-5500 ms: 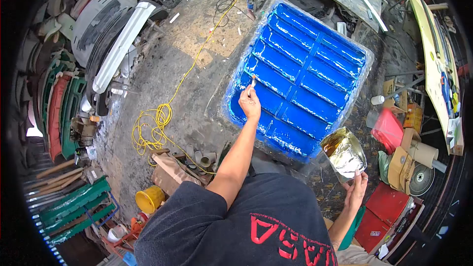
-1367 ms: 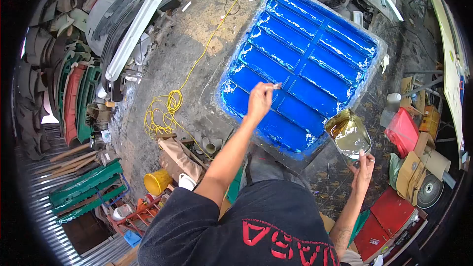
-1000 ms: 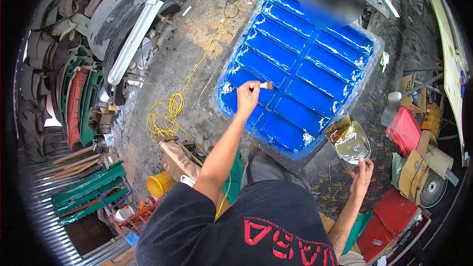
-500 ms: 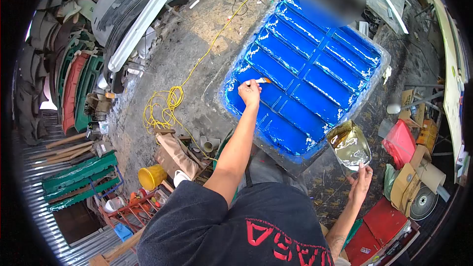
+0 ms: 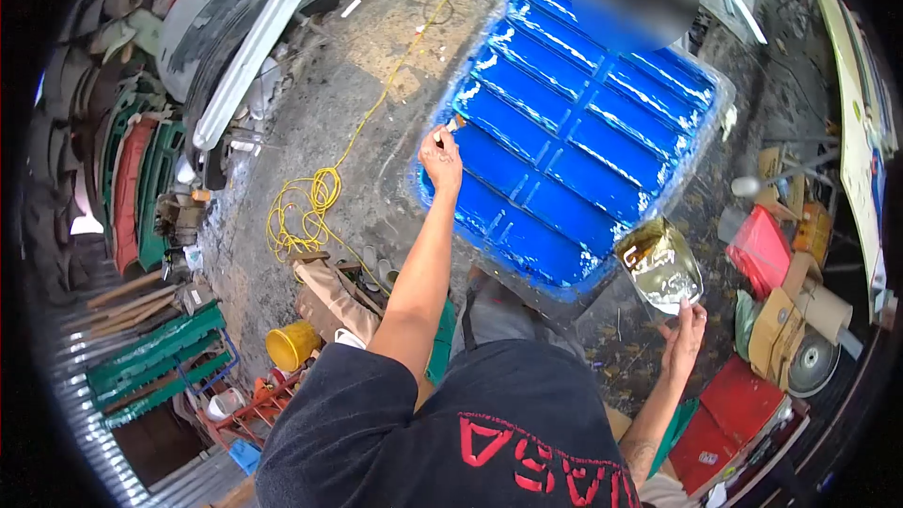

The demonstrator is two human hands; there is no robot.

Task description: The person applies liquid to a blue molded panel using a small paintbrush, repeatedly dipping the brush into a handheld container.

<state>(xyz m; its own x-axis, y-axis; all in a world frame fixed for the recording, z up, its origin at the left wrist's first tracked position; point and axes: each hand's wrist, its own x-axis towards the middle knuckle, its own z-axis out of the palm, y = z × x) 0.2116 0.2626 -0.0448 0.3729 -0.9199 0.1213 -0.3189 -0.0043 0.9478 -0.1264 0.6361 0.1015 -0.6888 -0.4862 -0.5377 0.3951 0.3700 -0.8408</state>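
Observation:
My left hand (image 5: 440,158) is closed around a small paintbrush (image 5: 456,123). The brush's bristles are at the left edge of a large blue ribbed panel (image 5: 508,165), whose surface looks wet and glossy; whether they press on it I cannot tell. Off the panel's lower right corner, my right hand (image 5: 684,334) grips the rim of a clear plastic container (image 5: 661,268). Inside the container is a shiny yellowish liquid. A grey blurred patch hides the panel's upper right part.
A yellow cord (image 5: 318,207) lies coiled on the concrete floor to the left. Curved moulded parts (image 5: 141,179) are stacked at the far left. A yellow bucket (image 5: 293,346) stands lower left. Cardboard (image 5: 779,329) and a red box (image 5: 729,423) crowd the right side.
My left hand has moved with the brush left and up, from inside the panel to its left edge. My right hand still holds the container. The whole view has shifted slightly.

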